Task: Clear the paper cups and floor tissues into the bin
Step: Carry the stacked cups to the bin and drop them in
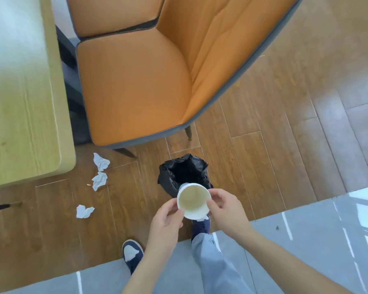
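Both hands hold a white paper cup (193, 200) by its rim, the left hand (167, 221) curled on its left side, the right hand (226, 209) pinching its right side. The cup, open side up, sits just nearer than the bin (184, 172) lined with black bag, on the wooden floor (263, 124). Three crumpled tissues (99, 181) lie to the left, by the worktop (19, 102) corner, near an orange chair (147, 81)

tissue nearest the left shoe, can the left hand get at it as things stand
Probably not yet. The left hand is busy holding the paper cup with the right hand over the bin. The floor around the tissue looks open, so once freed, bending down should do.
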